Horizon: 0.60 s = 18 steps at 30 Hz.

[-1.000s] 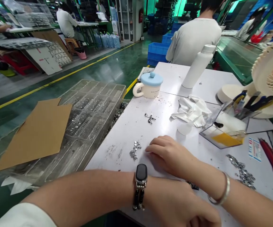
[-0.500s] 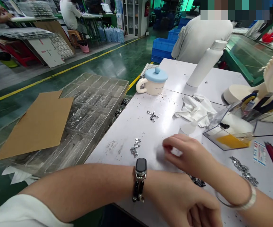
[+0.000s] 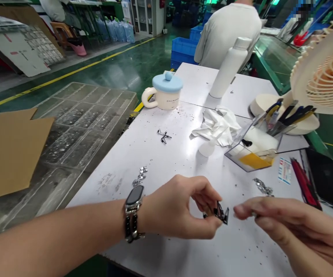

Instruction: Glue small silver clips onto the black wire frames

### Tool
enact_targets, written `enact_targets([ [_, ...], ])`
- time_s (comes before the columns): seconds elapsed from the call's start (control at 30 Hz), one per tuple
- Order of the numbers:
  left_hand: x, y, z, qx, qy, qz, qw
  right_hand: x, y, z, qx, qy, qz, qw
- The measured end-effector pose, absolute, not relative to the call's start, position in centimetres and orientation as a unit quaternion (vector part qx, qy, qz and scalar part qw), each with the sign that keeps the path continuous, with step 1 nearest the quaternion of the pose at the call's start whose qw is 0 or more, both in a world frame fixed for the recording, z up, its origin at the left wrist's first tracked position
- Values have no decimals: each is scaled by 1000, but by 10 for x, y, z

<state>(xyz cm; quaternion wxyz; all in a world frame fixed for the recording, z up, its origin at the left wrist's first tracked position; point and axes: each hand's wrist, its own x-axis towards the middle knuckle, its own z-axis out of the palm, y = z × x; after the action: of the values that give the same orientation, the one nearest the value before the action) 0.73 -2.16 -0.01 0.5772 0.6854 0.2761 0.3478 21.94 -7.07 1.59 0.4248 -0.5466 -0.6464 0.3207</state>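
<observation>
My left hand [image 3: 180,207], with a watch [image 3: 135,195] on its wrist, pinches a small black metal clip-like part [image 3: 220,213] between thumb and fingers, above the white table. Just to its right, my right hand [image 3: 296,227] has thumb and forefinger pressed together. A tiny pale piece shows at those fingertips, too small to name. The two hands are apart. Beyond the left wrist lies a small pile of silver metal pieces [image 3: 140,176]. More silver pieces [image 3: 263,187] lie behind the right hand. Several dark pin-like parts [image 3: 164,135] rest farther back.
A lidded mug [image 3: 168,92] stands at the table's left edge, a white bottle [image 3: 230,69] farther back. Crumpled tissue [image 3: 220,127], a clear pen holder [image 3: 250,154] and a fan [image 3: 319,73] are at right. A compartment tray [image 3: 88,127] with cardboard [image 3: 13,150] lies left. A person [image 3: 230,34] sits beyond.
My left hand has risen and turned, and the black part now shows in its fingers. My right hand has moved right and nearer, away from the table's middle. The view has shifted right.
</observation>
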Motion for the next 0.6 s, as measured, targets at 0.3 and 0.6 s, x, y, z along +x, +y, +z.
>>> enact_targets([
  [0.3,8,-23,6,732,285,392,479,197,-58,3,-518,-621,417,415],
  [0.6,7,-22,5,735,291,383,478,191,-62,-4,-494,-547,518,434],
])
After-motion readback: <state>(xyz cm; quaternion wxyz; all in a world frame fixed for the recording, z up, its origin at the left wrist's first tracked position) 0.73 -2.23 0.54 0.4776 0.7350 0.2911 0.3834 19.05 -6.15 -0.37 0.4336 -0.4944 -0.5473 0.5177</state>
